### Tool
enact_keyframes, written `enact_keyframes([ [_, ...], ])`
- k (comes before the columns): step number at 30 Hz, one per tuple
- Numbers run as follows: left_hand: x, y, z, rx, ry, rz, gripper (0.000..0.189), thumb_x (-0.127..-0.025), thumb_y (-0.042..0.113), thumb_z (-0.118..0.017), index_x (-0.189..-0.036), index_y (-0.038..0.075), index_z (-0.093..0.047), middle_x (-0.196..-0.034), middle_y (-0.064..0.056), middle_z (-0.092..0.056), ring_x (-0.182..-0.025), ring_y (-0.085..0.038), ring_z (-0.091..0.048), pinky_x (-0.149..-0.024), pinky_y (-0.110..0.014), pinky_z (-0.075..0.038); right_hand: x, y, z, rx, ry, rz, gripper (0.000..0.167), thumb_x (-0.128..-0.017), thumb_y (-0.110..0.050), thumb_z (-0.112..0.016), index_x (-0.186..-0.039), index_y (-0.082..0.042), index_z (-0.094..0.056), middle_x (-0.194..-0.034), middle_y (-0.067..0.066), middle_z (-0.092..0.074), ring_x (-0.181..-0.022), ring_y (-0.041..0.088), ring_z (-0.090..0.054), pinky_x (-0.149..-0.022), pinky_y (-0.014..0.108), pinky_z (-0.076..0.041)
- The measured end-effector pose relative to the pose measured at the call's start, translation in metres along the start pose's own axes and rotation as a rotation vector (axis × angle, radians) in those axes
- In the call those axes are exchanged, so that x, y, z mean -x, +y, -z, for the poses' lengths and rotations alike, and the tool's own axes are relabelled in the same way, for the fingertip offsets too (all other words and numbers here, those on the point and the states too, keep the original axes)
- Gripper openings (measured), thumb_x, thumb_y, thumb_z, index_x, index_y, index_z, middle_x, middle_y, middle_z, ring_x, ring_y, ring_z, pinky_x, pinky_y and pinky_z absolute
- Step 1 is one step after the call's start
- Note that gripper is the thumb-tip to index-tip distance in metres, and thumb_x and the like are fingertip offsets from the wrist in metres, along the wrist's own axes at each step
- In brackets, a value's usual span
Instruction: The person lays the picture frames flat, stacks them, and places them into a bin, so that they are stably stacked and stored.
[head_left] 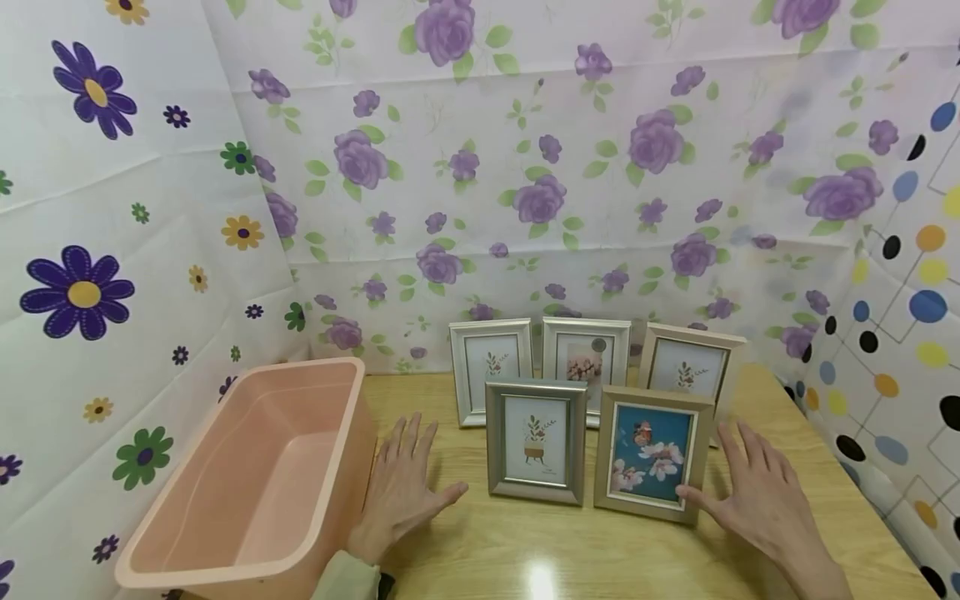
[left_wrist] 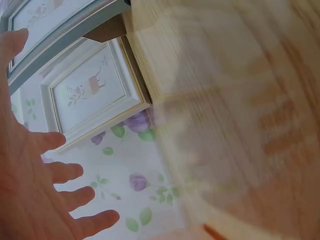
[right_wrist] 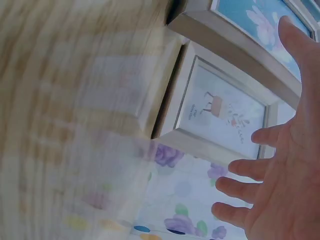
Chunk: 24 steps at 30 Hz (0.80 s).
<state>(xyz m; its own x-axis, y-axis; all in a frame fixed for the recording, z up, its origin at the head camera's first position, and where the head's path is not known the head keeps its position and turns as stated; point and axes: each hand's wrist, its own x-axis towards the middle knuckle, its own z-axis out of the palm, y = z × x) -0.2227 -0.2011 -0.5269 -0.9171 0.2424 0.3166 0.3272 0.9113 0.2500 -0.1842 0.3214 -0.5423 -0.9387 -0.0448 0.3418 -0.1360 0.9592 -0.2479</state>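
Note:
Five picture frames stand upright in two rows on a wooden table. In front are a grey-silver picture frame with a plant print and a champagne picture frame with a bird and blossoms on blue. Behind them stand a white picture frame, a silver-white picture frame and a beige picture frame, each partly hidden. My left hand, fingers spread, is between the pink bin and the grey-silver frame, holding nothing. My right hand spreads beside the champagne frame, thumb overlapping its right edge in view; contact cannot be told.
A deep pink plastic bin stands at the left of the wooden table, with nothing seen inside. Flowered cloth hangs behind and at the left. A dotted cloth hangs along the right edge.

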Motion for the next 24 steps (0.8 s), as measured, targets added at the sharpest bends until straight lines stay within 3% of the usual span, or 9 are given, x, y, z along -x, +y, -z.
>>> enact_keyframes([
  [3, 0.001, 0.001, 0.001, 0.081, 0.022, 0.016, 0.099, -0.09, 0.066, -0.073, -0.166, 0.009, -0.044, -0.174, -0.025, -0.038, -0.159, -0.053, -0.037, -0.12, -0.077, -0.04, -0.001, -0.003, 0.006, -0.046, 0.007, -0.024, 0.12, -0.083, -0.071, -0.083, -0.166, 0.001, -0.036, -0.16, 0.043, -0.04, -0.135, 0.069, -0.043, -0.105, 0.083, -0.037],
  [8, 0.005, 0.003, 0.004, 0.221, 0.116, 0.022, 0.08, -0.093, 0.049, -0.075, -0.158, 0.008, -0.054, -0.16, -0.025, -0.056, -0.145, -0.052, -0.053, -0.11, -0.077, -0.048, -0.003, -0.014, 0.023, -0.189, 0.061, -0.06, 0.112, -0.088, -0.058, -0.086, -0.168, 0.001, -0.034, -0.16, 0.043, -0.04, -0.135, 0.069, -0.043, -0.1, 0.085, -0.039],
  [14, 0.015, 0.007, 0.009, 0.37, 0.208, 0.058, 0.068, -0.092, 0.033, -0.079, -0.152, 0.007, -0.06, -0.134, -0.015, -0.075, -0.121, -0.035, -0.069, -0.094, -0.053, -0.062, -0.004, -0.042, 0.046, -0.354, 0.196, -0.045, 0.095, -0.088, -0.039, -0.091, -0.164, -0.005, -0.045, -0.157, 0.032, -0.049, -0.138, 0.059, -0.047, -0.1, 0.078, -0.041],
  [18, 0.021, 0.011, 0.013, 0.459, 0.241, 0.065, 0.062, -0.093, 0.028, -0.079, -0.148, 0.006, -0.062, -0.117, -0.011, -0.08, -0.103, -0.028, -0.073, -0.08, -0.04, -0.064, -0.011, -0.065, 0.055, -0.38, 0.301, 0.033, 0.092, -0.079, -0.027, -0.098, -0.159, -0.011, -0.055, -0.143, 0.022, -0.063, -0.118, 0.035, -0.061, -0.094, 0.043, -0.051],
  [21, 0.026, 0.016, 0.014, 0.519, 0.249, 0.074, 0.055, -0.092, 0.024, -0.078, -0.142, 0.005, -0.067, -0.11, -0.009, -0.081, -0.096, -0.026, -0.075, -0.076, -0.037, -0.065, -0.018, -0.081, 0.058, -0.383, 0.341, 0.134, 0.091, -0.075, -0.019, -0.1, -0.156, -0.012, -0.059, -0.135, 0.016, -0.068, -0.103, 0.015, -0.062, -0.082, 0.019, -0.046],
  [24, 0.03, 0.022, 0.014, 0.561, 0.244, 0.09, 0.048, -0.09, 0.02, -0.078, -0.136, 0.005, -0.071, -0.106, -0.007, -0.082, -0.092, -0.028, -0.077, -0.074, -0.035, -0.065, -0.027, -0.095, 0.06, -0.401, 0.32, 0.22, 0.087, -0.074, -0.012, -0.099, -0.153, -0.008, -0.061, -0.137, 0.015, -0.068, -0.104, 0.009, -0.063, -0.085, 0.011, -0.048],
])
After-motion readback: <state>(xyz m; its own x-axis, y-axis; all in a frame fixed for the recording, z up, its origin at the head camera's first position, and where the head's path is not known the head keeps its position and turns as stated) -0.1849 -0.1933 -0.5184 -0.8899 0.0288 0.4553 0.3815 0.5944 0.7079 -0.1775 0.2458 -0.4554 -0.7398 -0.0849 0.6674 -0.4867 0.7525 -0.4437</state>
